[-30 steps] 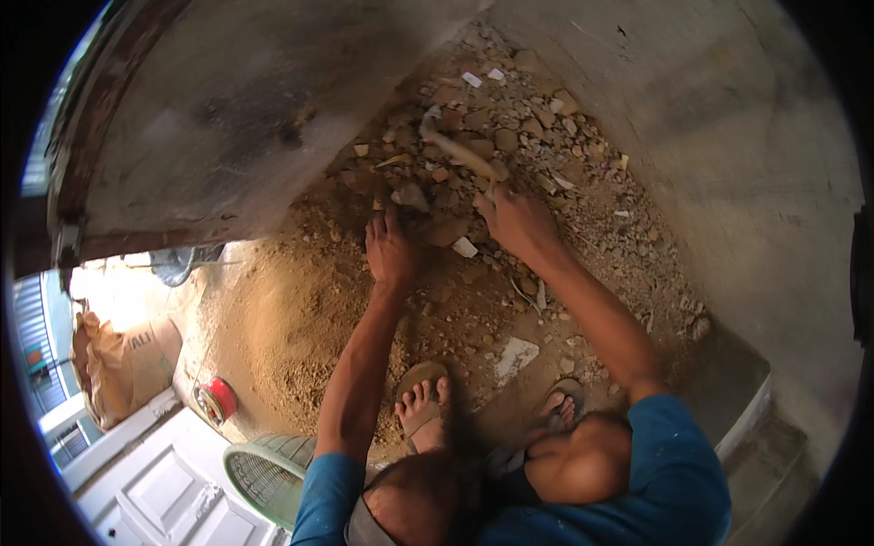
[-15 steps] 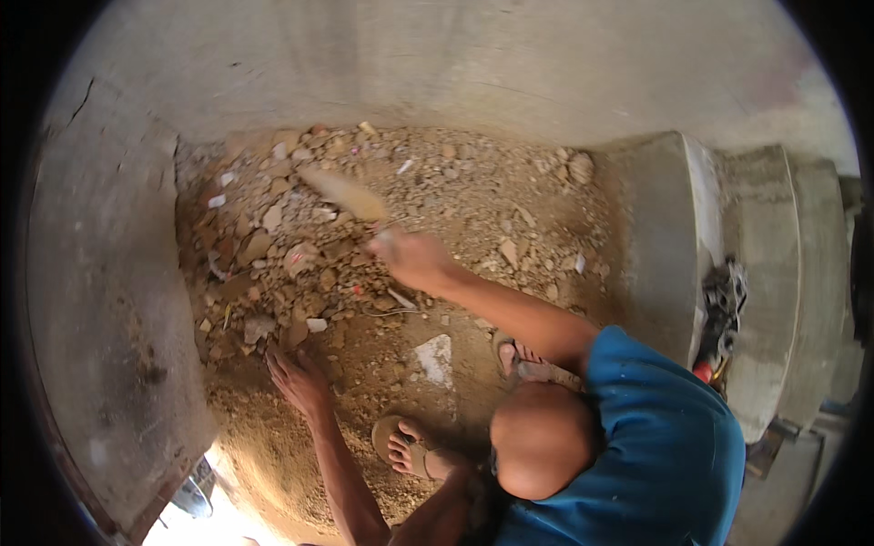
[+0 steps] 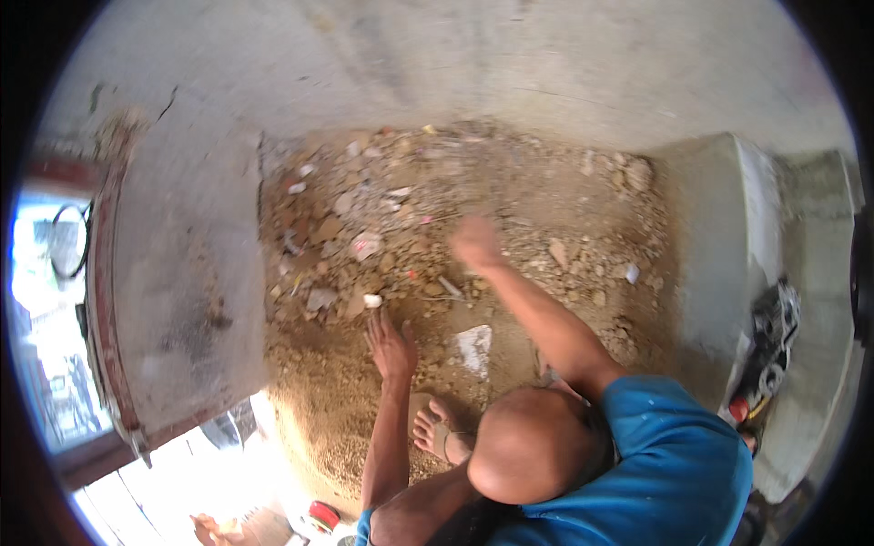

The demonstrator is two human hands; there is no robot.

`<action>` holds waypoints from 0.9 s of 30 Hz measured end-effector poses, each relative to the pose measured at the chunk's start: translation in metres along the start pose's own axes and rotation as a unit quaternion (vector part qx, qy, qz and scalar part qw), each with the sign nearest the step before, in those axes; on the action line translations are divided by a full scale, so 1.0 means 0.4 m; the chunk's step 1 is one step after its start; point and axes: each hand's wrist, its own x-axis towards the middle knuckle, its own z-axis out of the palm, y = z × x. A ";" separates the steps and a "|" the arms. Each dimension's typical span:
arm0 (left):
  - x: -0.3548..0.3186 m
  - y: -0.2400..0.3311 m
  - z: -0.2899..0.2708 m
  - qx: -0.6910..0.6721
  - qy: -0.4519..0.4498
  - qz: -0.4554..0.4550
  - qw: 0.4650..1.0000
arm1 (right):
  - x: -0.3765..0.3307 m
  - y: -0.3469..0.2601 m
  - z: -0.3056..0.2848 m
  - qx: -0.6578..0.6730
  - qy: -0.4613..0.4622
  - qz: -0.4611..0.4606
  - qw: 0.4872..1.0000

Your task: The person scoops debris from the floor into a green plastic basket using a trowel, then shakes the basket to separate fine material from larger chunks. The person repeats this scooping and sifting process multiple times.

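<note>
My right hand (image 3: 478, 244) is closed in a fist above the rubble (image 3: 428, 218), blurred by motion. The trowel seen in it half a second ago is now lost in the smear. Fingers stretched out, my left hand (image 3: 391, 348) lies palm down on the brown soil, holding nothing. Just beyond its fingertips is a small white chip (image 3: 372, 300). A flat whitish slab (image 3: 474, 350) lies between my arms, in front of my sandalled left foot (image 3: 442, 432).
Grey plastered walls (image 3: 437, 73) border the rubble at the back and left. Concrete steps (image 3: 765, 209) rise on the right, with a dark bundle with a red end (image 3: 765, 350) on them. A bright opening (image 3: 59, 318) is at the far left.
The view has swung left, shifting the scene rightward. The trowel blade, visible earlier pointing left, is now smeared out. My left hand has moved slightly right over the soil.
</note>
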 end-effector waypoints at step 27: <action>-0.028 0.044 -0.003 -0.049 0.055 0.118 0.990 | -0.113 0.155 -0.238 0.061 -0.014 0.086 0.994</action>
